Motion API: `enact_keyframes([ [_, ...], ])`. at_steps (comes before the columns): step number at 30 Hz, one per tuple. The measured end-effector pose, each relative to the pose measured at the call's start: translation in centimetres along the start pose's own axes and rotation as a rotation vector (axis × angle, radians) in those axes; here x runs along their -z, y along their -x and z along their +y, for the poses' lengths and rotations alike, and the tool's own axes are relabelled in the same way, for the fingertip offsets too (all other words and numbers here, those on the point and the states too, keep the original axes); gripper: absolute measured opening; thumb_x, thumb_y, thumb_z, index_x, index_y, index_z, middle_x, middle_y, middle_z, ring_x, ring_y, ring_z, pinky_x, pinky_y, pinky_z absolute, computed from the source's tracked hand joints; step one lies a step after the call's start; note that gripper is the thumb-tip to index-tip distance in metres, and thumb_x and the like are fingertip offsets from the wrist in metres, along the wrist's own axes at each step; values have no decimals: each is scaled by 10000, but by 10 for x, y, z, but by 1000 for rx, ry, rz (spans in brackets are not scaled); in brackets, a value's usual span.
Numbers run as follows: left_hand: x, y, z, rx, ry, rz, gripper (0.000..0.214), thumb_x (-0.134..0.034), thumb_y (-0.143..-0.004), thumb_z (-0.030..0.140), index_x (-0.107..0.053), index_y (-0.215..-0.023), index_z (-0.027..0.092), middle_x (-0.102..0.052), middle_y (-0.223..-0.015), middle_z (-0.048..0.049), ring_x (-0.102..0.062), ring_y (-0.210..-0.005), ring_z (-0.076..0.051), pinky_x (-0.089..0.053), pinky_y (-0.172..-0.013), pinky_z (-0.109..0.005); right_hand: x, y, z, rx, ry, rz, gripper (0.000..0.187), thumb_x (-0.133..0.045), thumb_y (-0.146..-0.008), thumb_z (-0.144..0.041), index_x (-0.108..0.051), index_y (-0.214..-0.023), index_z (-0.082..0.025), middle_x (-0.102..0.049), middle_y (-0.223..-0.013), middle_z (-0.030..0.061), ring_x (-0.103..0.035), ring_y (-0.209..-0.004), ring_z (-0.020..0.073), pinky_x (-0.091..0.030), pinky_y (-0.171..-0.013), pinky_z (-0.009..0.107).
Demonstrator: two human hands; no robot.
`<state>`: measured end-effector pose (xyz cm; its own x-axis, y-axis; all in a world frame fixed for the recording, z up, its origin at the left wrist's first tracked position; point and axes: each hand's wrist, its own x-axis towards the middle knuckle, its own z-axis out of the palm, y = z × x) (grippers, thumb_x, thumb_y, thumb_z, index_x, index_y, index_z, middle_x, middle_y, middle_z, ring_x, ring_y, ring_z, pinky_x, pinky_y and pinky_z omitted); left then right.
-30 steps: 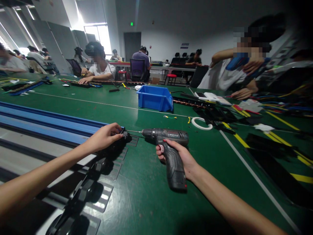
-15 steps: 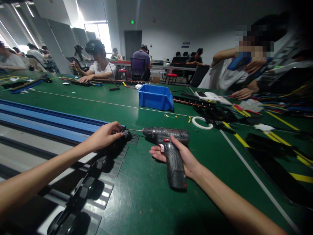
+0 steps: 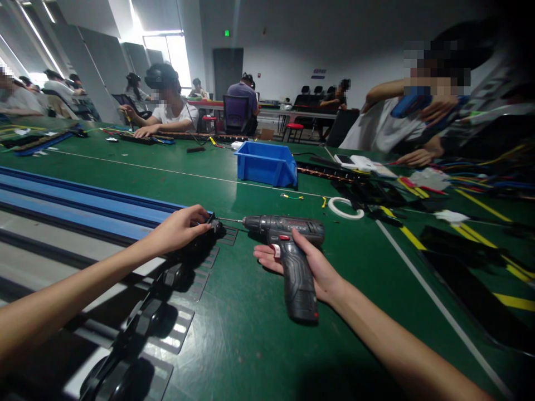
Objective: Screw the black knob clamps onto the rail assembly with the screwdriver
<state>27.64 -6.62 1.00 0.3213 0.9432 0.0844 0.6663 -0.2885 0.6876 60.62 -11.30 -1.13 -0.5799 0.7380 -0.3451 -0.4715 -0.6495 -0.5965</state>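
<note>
From my end of the feed I'd call this one partway along, not finished. The black drill (image 3: 298, 278) lies over the green desk (image 3: 234, 340) (can't tell if it's touching), its long bit (image 3: 232, 220) pointing at the black end piece (image 3: 215, 226) on the corner of the blue-striped panel (image 3: 104, 214). My left hand (image 3: 184, 224) has thumb and fingers pinched on that end piece, right beside where the tip meets it. My right hand (image 3: 320, 267) is only loosely grasping the drill: handle against the palm, thumb over the side, fingers stretched out straight past the trigger (image 3: 277, 251), so I don't think it's being squeezed. Done, as far as I can judge: the tool's lined up with the corner, and there's a row of black fittings (image 3: 152, 317) with slotted tabs (image 3: 178, 328) along that end of the panel. Whether anything's fully driven home at the tip, no idea, it's too small to tell; same for how firmly those fittings are fixed. Left, I reckon: finishing that corner and getting the bit clear. The blue bin (image 3: 265, 170) sits beyond the drill, well apart from both hands.
</note>
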Motion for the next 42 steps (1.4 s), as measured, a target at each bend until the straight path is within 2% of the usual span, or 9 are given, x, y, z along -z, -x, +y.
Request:
enact_keyframes([
  [3,0,0,-1,2,-14,5,374,-622,-849,477,-607,-1088,189,-712,-1019,-82,-676,-906,-229,-518,-811,-364,0,0,0,-2,7,-17,705,-458,-978,-573,-573,-1217,80,-638,-1216,304,-678,-1118,269,-519,-1014,322],
  [6,1,0,-1,5,-28,12,385,-620,-845,496,-614,-1082,193,-714,-1020,-83,-677,-898,-230,-520,-813,-368,2,0,1,5,46,-25,655,-467,-963,-599,-638,-1135,9,-685,-1147,252,-706,-1042,249,-546,-970,320],
  [9,1,0,-1,5,-39,21,393,-619,-839,511,-620,-1075,197,-717,-1015,-84,-678,-897,-235,-523,-816,-371,5,-1,2,34,93,-23,604,-485,-947,-614,-679,-1012,-46,-719,-1010,202,-726,-875,212,-586,-854,292],
  [13,1,0,-1,6,-46,25,379,-618,-841,504,-623,-1068,201,-718,-1010,-78,-677,-896,-233,-521,-820,-368,6,-2,2,44,117,-4,533,-531,-933,-592,-683,-908,-82,-693,-836,123,-674,-712,147,-573,-688,220],
  [19,0,0,0,1,-35,26,379,-617,-844,494,-618,-1076,194,-713,-1016,-80,-672,-891,-227,-521,-807,-360,8,-6,3,68,119,2,393,-605,-924,-496,-666,-880,-110,-654,-807,71,-621,-699,124,-541,-668,221],
  [29,0,0,0,-2,-39,25,373,-613,-845,492,-617,-1073,197,-712,-1005,-78,-670,-899,-231,-518,-818,-369,9,-6,4,76,110,-7,336,-634,-919,-440,-657,-872,-108,-636,-815,56,-597,-699,117,-516,-672,228],
  [35,1,0,-1,1,-37,12,368,-612,-852,495,-607,-1077,204,-713,-999,-71,-675,-878,-224,-515,-805,-359,7,-7,4,86,73,-3,299,-670,-898,-404,-627,-853,-111,-613,-776,38,-568,-658,102,-485,-623,222],
  [42,1,1,0,-12,-43,17,356,-609,-854,483,-612,-1074,204,-714,-1010,-72,-676,-908,-230,-514,-814,-355,4,-6,5,108,76,38,176,-727,-813,-234,-610,-887,-125,-611,-772,23,-572,-661,110,-491,-629,240],
])
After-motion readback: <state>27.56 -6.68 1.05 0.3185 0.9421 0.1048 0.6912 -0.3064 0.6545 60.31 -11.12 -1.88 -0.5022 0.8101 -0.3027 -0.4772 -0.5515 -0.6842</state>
